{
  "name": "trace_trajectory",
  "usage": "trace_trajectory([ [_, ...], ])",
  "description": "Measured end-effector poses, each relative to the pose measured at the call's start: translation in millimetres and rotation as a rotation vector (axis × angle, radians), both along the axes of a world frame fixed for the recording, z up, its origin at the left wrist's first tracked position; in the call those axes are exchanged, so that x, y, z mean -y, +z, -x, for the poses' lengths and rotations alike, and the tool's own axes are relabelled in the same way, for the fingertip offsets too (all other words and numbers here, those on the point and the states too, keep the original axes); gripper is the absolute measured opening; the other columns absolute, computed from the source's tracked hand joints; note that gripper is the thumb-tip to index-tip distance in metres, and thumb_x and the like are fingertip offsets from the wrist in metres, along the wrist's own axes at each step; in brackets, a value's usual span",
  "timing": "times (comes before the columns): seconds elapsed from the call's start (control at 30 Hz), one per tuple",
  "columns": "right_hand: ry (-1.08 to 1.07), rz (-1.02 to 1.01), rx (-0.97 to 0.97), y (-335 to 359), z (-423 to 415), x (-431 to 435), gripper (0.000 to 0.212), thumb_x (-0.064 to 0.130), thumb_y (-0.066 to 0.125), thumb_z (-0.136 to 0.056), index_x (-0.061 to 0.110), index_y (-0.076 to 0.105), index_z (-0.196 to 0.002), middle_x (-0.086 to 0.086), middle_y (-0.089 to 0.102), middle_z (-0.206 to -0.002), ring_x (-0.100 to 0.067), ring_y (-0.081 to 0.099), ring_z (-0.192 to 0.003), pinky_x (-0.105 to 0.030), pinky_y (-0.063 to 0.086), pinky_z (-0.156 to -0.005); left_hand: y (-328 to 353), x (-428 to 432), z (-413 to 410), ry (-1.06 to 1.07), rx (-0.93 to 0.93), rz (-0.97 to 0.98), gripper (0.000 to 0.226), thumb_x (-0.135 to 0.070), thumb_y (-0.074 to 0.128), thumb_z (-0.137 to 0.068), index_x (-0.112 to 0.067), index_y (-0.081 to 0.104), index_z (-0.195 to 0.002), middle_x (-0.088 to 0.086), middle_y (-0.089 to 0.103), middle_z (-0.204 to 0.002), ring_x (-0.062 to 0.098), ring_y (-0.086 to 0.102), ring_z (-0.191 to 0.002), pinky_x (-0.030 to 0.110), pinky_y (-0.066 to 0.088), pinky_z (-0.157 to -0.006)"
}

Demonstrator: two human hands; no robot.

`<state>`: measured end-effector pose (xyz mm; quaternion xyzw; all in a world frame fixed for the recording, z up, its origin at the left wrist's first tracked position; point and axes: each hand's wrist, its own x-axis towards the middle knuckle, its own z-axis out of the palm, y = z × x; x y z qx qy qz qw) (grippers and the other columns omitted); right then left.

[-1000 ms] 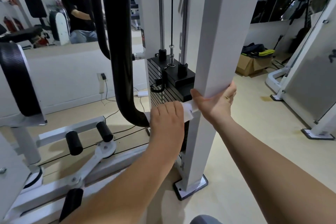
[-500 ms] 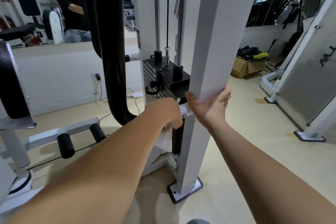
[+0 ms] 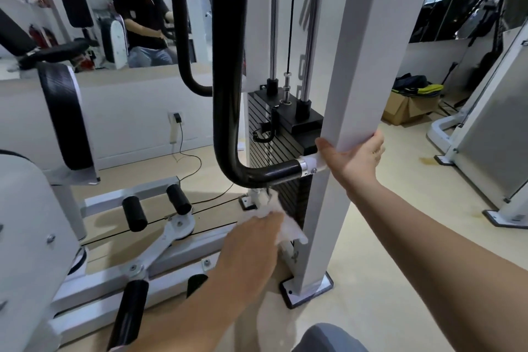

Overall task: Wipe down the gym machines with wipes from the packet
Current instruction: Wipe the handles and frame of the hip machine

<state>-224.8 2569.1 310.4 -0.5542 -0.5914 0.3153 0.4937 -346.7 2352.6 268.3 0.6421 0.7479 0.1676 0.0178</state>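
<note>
A white gym machine fills the view, with a thick white upright post (image 3: 354, 71), a curved black bar (image 3: 228, 94) and a black weight stack (image 3: 283, 134) behind them. My right hand (image 3: 355, 156) grips the post at mid height, thumb on its left face and fingers wrapped round the right side. Lower down, my left hand (image 3: 251, 243) holds a crumpled white wipe (image 3: 283, 220) just below the black bar's bend, beside the foot of the weight stack. The wipes packet is not in view.
Black foam rollers (image 3: 155, 208) and a white lever arm (image 3: 160, 248) lie low at the left. A mirror (image 3: 114, 8) behind shows a person. A cardboard box (image 3: 405, 107) stands on the floor at the right, near another white machine frame (image 3: 485, 123).
My left hand with the wipe has dropped from the horizontal end of the black bar to below its bend, uncovering the bar. My right hand has stayed on the post.
</note>
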Motion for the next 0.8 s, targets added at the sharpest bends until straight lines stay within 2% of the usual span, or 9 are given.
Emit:
trace_trajectory([
  [0.1, -0.045, -0.051, 0.037, 1, 5, 28, 0.109, 0.049, 0.077, -0.085, 0.010, 0.010, -0.160, -0.014, 0.018, -0.156, -0.034, 0.021, -0.145, -0.052, 0.023, -0.124, -31, 5, 17, 0.444, 0.686, 0.031, 0.030, -0.015, 0.046, -0.105, -0.013, 0.059, -0.131, -0.002, 0.062, -0.096, 0.016, 0.058, -0.081, 0.034, 0.051, -0.078],
  [0.17, 0.049, -0.224, 0.129, -11, 11, 58, 0.087, 0.038, 0.061, -0.098, 0.007, 0.009, -0.161, -0.012, 0.012, -0.159, -0.029, 0.016, -0.149, -0.048, 0.018, -0.126, -39, -10, 28, 0.714, 1.170, -0.008, 0.026, -0.021, 0.048, -0.105, -0.008, 0.061, -0.124, 0.002, 0.063, -0.094, 0.018, 0.058, -0.081, 0.036, 0.052, -0.081],
  [0.27, 0.308, -0.508, 0.328, -26, 15, 83, 0.075, 0.002, 0.054, -0.081, 0.003, 0.035, -0.154, -0.016, 0.030, -0.153, -0.030, 0.030, -0.142, -0.039, 0.037, -0.114, -19, -32, 20, 0.666, 1.534, -0.043, 0.018, -0.026, 0.057, -0.099, -0.021, 0.062, -0.115, 0.006, 0.067, -0.107, 0.025, 0.064, -0.097, 0.038, 0.055, -0.078],
  [0.4, 0.435, -0.535, 0.703, -21, 7, 52, 0.089, -0.003, 0.060, -0.064, 0.001, 0.042, -0.151, -0.014, 0.045, -0.153, -0.031, 0.034, -0.148, -0.040, 0.037, -0.119, 10, -42, 8, 0.455, 1.992, -0.357, 0.037, 0.004, 0.045, -0.099, -0.017, 0.064, -0.122, 0.015, 0.074, -0.113, 0.030, 0.068, -0.104, 0.039, 0.055, -0.078],
  [0.47, 0.465, -0.637, 0.850, -24, 5, 42, 0.083, 0.001, 0.059, -0.064, 0.000, 0.048, -0.146, -0.014, 0.054, -0.145, -0.036, 0.042, -0.143, -0.044, 0.037, -0.119, 9, -52, 3, 0.389, 1.994, -0.394, 0.044, 0.013, 0.043, -0.093, -0.012, 0.061, -0.124, 0.019, 0.072, -0.116, 0.031, 0.070, -0.106, 0.039, 0.056, -0.082],
  [0.63, 0.402, -0.716, 0.971, -34, 16, 44, 0.072, 0.023, 0.055, -0.063, 0.001, 0.054, -0.131, -0.014, 0.055, -0.125, -0.040, 0.051, -0.122, -0.049, 0.034, -0.116, 2, -78, -7, 0.334, 1.201, -0.256, 0.011, -0.013, 0.057, -0.102, -0.011, 0.067, -0.097, -0.003, 0.062, -0.089, 0.003, 0.059, -0.082, 0.002, 0.040, -0.067],
  [0.67, 0.410, -0.728, 0.988, -34, 17, 42, 0.072, 0.025, 0.049, -0.063, 0.000, 0.053, -0.131, -0.015, 0.055, -0.125, -0.040, 0.050, -0.121, -0.050, 0.034, -0.116, -3, -85, -4, 0.299, 1.120, -0.235, 0.015, -0.023, 0.062, -0.100, -0.011, 0.072, -0.100, -0.003, 0.065, -0.095, 0.007, 0.062, -0.091, 0.004, 0.041, -0.073],
  [0.73, 0.428, -0.736, 1.027, -30, 13, 40, 0.076, 0.020, 0.053, -0.060, 0.001, 0.051, -0.133, -0.014, 0.055, -0.127, -0.037, 0.048, -0.123, -0.048, 0.032, -0.118, -2, -92, 0, 0.256, 1.241, -0.185, 0.033, -0.030, 0.075, -0.080, -0.007, 0.075, -0.103, -0.001, 0.068, -0.104, 0.025, 0.066, -0.108, 0.025, 0.051, -0.094],
  [0.8, 0.438, -0.723, 1.037, -29, 11, 39, 0.081, 0.014, 0.063, -0.055, 0.002, 0.051, -0.134, -0.013, 0.054, -0.128, -0.035, 0.048, -0.124, -0.047, 0.032, -0.118, -4, -91, 4, 0.307, 1.427, -0.193, 0.061, -0.028, 0.073, -0.060, 0.008, 0.066, -0.109, 0.006, 0.064, -0.094, 0.035, 0.067, -0.104, 0.043, 0.053, -0.102],
])
